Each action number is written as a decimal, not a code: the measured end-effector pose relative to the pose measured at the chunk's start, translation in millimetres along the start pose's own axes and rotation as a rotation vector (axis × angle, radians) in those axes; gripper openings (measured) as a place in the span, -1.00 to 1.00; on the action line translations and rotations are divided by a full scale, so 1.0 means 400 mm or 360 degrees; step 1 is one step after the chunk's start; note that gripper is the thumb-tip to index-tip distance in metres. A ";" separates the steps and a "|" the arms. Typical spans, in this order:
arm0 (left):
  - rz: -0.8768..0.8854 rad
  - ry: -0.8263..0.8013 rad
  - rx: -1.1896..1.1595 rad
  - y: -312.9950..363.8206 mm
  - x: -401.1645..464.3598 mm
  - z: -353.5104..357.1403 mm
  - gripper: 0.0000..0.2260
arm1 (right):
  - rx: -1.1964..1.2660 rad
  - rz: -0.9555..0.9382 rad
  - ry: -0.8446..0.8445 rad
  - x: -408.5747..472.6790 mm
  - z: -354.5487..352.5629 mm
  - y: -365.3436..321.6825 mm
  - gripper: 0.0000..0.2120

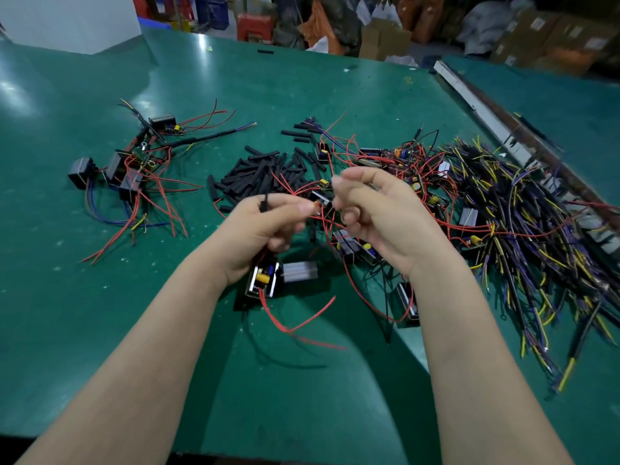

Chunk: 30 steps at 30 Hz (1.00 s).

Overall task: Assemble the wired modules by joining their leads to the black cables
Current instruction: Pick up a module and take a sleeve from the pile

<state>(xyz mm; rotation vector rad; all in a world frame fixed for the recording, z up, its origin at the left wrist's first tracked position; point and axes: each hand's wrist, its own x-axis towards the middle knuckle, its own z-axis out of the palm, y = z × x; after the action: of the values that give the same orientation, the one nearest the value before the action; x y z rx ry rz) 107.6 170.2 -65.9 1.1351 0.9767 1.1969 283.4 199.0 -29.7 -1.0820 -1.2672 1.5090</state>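
A green tabletop (84, 313) carries a cable heap (523, 236) at right, finished modules (117, 172) at left and black sleeves (261, 176) between. Both hands are raised mid-scene. The left hand (258, 229) pinches a red lead (285, 317) and a black sleeve end – its module (265, 280) hangs below, long axis near upright. The right hand (379, 213) is curled, the grip's contents hidden.

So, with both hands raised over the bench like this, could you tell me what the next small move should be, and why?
Probably bring the right hand across to meet the wire end pinched in the left hand. The left hand grips a black lead with a module hanging below its wrist, and the two sets of fingertips are close but not clearly joined, so closing that gap seems the natural step.
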 end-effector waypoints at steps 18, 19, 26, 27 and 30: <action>-0.0032 0.0249 -0.0356 -0.001 0.014 -0.036 -0.93 | -0.2473 -0.0233 0.0352 0.002 0.065 0.086 -0.66; -0.0031 0.0242 -0.0351 -0.001 0.013 -0.035 -0.93 | -0.2493 -0.0247 0.0363 0.000 0.071 0.088 -0.70; -0.0046 0.0246 -0.0413 0.003 0.014 -0.035 -0.89 | -0.2069 -0.0344 0.0368 0.011 0.029 0.060 -0.77; -0.0054 0.0251 -0.0423 0.003 0.014 -0.035 -0.87 | -0.1934 -0.0388 0.0379 0.013 0.013 0.048 -0.80; -0.0062 0.0223 -0.0382 0.000 0.013 -0.024 -0.88 | -0.1601 -0.0557 0.0405 0.005 -0.023 0.018 -0.91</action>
<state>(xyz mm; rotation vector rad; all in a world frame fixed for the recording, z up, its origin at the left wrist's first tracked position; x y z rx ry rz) 98.9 176.7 -67.7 0.8487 0.9273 1.3369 291.2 202.2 -37.7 -1.4847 -1.9509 0.3917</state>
